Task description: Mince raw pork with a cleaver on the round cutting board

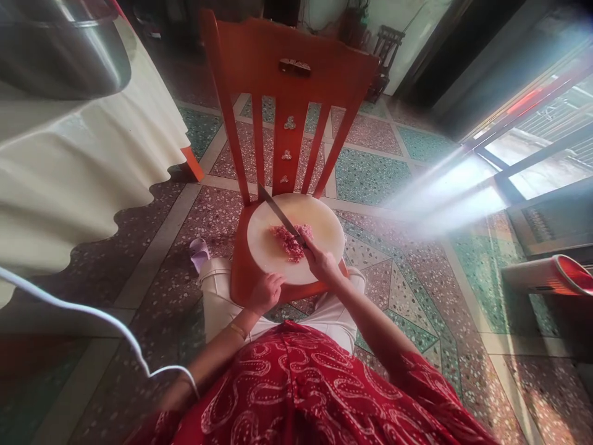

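Note:
My right hand (pixel 323 266) is wrapped round the handle of a kitchen knife (pixel 279 213). Its long blade points away to the upper left, lying across minced meat (pixel 293 247). The pinkish-red meat sits in a loose heap on a round, pale chopping board (pixel 319 213). At the board's near left edge, my left hand (pixel 267 292) has its fingers bent together against the rim, steadying it. The board rests on the seat of a reddish wooden chair (pixel 241 272), between my knees.
To the left stands a table with a cream cloth (pixel 92 161) and a large metal pot (pixel 65 55). A white cable (pixel 92 309) crosses the lower left. A white and red bin-like container (pixel 546 275) lies at right. The chair's tall backrest (pixel 291 46) rises behind the board.

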`<state>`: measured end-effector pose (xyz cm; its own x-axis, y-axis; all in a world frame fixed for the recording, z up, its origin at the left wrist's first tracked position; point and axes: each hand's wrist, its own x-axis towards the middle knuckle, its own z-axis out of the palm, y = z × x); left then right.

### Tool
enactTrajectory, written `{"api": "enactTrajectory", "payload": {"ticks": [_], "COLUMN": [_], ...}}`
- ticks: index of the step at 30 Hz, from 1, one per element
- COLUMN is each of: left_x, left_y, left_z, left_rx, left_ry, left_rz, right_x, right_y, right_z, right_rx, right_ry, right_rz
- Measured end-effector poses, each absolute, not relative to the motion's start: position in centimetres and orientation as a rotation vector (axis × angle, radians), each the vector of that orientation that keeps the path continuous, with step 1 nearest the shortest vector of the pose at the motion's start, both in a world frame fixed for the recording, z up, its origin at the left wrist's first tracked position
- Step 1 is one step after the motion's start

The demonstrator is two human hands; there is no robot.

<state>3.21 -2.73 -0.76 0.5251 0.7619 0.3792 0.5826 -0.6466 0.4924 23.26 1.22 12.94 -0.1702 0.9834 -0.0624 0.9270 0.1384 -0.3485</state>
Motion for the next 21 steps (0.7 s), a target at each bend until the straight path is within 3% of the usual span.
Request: {"api": "enactTrajectory", "payload": {"ticks": [21], "left_x": [3.4], "left_y": [-2.9], "left_z": [-0.6], "left_rx": [2.454], "left_ry": [1.134], "left_rz": [0.853], "right_x": [23.8], "right_y": [-1.0], "right_z": [12.3], "right_rx": [-1.9], "right_ry": [-2.222], "right_rz": [0.505]}}
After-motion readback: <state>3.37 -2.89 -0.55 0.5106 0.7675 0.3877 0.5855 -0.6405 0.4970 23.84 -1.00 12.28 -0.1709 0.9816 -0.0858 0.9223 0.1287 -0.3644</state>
